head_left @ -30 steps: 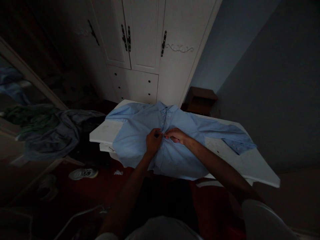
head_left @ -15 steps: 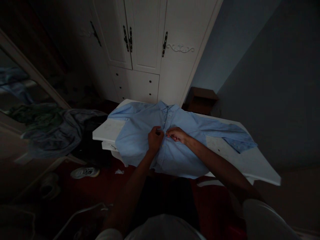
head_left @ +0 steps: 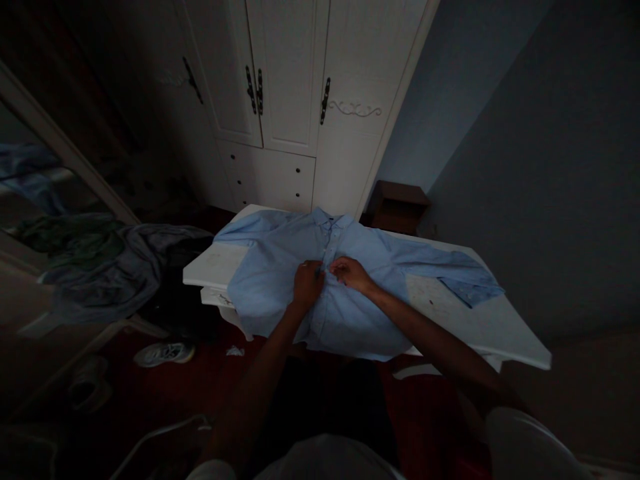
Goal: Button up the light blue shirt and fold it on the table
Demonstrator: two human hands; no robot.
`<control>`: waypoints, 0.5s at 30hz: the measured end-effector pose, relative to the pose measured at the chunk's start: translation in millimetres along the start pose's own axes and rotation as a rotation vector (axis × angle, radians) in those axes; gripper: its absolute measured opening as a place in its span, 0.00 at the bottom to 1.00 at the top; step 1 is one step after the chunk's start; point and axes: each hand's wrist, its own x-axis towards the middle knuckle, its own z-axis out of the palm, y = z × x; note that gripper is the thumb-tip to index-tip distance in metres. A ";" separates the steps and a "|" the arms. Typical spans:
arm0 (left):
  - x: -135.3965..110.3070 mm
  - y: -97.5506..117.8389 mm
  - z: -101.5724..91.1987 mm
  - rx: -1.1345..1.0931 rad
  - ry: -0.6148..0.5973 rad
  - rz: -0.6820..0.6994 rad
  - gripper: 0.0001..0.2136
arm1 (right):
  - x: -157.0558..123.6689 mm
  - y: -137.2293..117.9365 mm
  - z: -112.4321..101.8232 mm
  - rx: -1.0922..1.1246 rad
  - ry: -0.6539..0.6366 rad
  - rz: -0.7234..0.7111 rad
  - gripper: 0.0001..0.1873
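A light blue button-up shirt [head_left: 270, 267] lies front side up across a white table [head_left: 470, 323], its collar toward the wardrobe and its sleeves spread to both sides. At the middle of the button placket, my left hand [head_left: 307, 283] is closed with its fingertips pinching the shirt's edge. Close beside it on the right, my right hand [head_left: 350, 273] has thumb and fingers pinched together at the same placket. The small button between the fingertips is too dim to make out. Higher up, the placket lies in view below the collar.
Behind the table stands a white wardrobe [head_left: 285, 80] with dark handles. A brown box-like stand [head_left: 400, 205] is at the back right. Piled clothes [head_left: 110, 267] lie at the left, with a sneaker [head_left: 164, 354] on the red floor [head_left: 215, 380].
My left hand has turned, its fingers coming down closer onto the placket. My right hand stays pinched near the same spot. The view has shifted slightly.
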 end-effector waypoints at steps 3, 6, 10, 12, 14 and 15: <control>-6.0 0.9 -11.6 0.167 -0.053 0.068 0.13 | -23.5 12.0 -18.2 -0.383 0.127 -0.350 0.21; -15.3 -10.4 -28.9 0.353 -0.052 0.088 0.19 | -54.6 37.2 -44.3 -0.723 0.207 -0.417 0.32; -29.1 -41.1 -50.7 0.493 -0.102 0.101 0.27 | -89.7 82.9 -72.0 -0.943 0.268 -0.274 0.41; -34.8 -54.3 -56.9 0.509 -0.125 0.132 0.30 | -101.2 100.8 -78.6 -0.996 0.261 -0.240 0.41; -38.8 -61.8 -59.7 0.507 -0.137 0.159 0.32 | -108.4 111.1 -81.1 -1.035 0.253 -0.225 0.40; -40.3 -63.5 -60.2 0.503 -0.141 0.165 0.32 | -110.6 113.5 -81.5 -1.050 0.252 -0.221 0.40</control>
